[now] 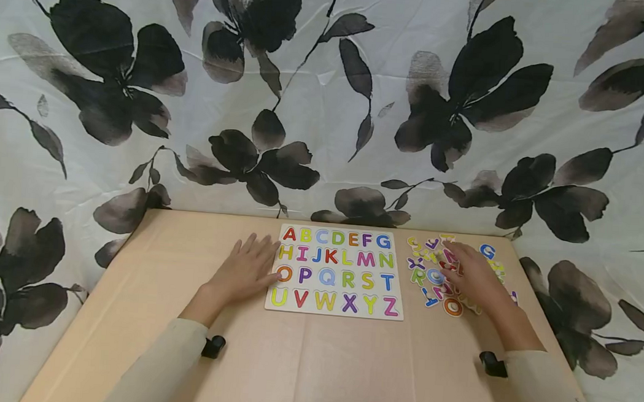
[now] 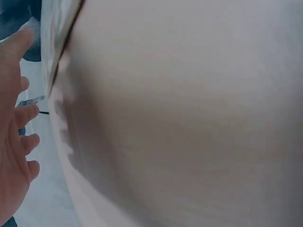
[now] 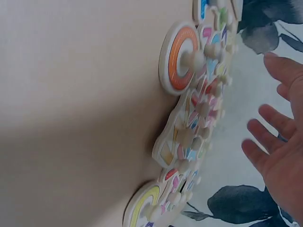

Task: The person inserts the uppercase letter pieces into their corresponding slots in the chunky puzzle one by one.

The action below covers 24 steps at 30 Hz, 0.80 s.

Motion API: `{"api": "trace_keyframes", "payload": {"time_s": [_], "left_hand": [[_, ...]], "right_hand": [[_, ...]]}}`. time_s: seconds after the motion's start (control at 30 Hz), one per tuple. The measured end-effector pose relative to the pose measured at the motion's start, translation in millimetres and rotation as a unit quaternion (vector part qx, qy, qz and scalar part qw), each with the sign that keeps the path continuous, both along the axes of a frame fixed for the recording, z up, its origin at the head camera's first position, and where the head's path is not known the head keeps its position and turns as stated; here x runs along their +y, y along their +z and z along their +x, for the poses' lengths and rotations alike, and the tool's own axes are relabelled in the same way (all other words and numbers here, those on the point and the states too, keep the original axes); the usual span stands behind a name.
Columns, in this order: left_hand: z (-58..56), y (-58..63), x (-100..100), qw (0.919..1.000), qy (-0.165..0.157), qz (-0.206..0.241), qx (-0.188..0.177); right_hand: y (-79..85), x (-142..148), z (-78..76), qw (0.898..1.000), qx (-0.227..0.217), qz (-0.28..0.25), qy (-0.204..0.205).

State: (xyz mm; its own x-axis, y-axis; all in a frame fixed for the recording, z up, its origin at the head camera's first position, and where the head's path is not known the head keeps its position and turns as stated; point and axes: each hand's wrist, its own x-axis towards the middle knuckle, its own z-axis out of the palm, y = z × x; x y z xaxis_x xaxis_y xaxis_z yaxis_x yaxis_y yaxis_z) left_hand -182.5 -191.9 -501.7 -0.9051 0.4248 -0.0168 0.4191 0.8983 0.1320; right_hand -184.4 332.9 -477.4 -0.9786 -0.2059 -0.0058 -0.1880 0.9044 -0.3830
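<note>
A white alphabet board (image 1: 335,291) lies flat at the far middle of the table, printed with coloured letters A to Z. My left hand (image 1: 246,267) is at its left edge, fingers spread, thumb near the printed O; the left wrist view shows no object held by this hand (image 2: 12,127). To the right of the board is a pile of loose letter pieces with small pegs. My right hand (image 1: 475,275) hovers over that pile, its fingers (image 3: 274,120) apart and holding nothing. An orange O piece (image 3: 176,59) lies at the pile's near side.
A blue G piece (image 1: 487,252) lies beyond the right hand, near the table's right side. The light wooden table (image 1: 345,368) ends at a floral cloth (image 1: 338,116) behind it. Dark wrist devices (image 1: 213,347) show at both sleeves.
</note>
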Motion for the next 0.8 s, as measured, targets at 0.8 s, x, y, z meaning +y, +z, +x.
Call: {"api": "trace_keyframes", "payload": {"time_s": [0.8], "left_hand": [[-2.4, -18.2, -13, 0.9965, -0.033, 0.051, -0.058]], "right_hand": [[-29.0, 19, -26.0, 0.997, -0.076, 0.003, -0.013]]}}
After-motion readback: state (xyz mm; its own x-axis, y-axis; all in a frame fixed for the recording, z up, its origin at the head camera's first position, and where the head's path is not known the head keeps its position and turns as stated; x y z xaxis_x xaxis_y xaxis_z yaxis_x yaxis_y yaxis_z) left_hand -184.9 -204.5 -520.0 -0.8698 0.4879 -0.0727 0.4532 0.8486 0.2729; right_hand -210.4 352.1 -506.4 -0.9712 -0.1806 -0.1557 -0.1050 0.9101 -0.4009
